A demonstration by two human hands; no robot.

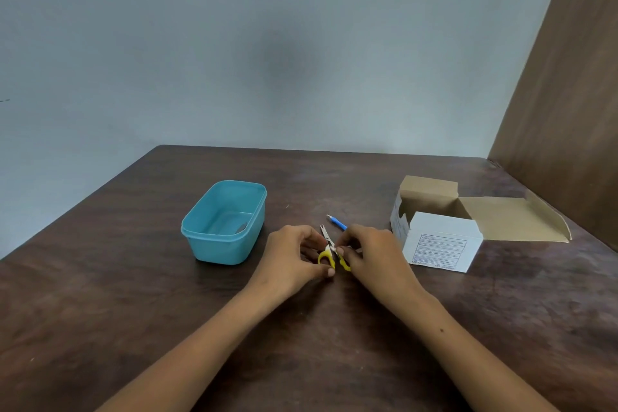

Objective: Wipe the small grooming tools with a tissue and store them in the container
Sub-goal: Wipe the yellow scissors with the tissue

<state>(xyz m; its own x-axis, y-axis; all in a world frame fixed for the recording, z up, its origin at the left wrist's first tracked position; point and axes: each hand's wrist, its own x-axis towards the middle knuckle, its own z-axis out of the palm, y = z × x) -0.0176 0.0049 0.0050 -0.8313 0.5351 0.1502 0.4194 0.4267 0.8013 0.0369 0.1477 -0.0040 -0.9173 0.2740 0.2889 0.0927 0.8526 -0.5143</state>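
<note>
Small scissors (327,249) with yellow handles lie between my hands at the table's middle, blades slightly apart and pointing away. My left hand (294,252) grips the left yellow handle loop. My right hand (371,249) pinches the scissors at the pivot, with a scrap of white tissue (332,248) showing at its fingertips. A blue-handled tool (337,223) with a thin metal tip lies just beyond my right hand. The open teal container (214,241) stands to the left, a small grey metal item (241,227) resting inside it.
An open white cardboard box (441,241) with its brown flap folded out sits at the right. A brown wooden panel (568,110) rises at the far right. The dark wooden table (133,294) meets a pale wall behind.
</note>
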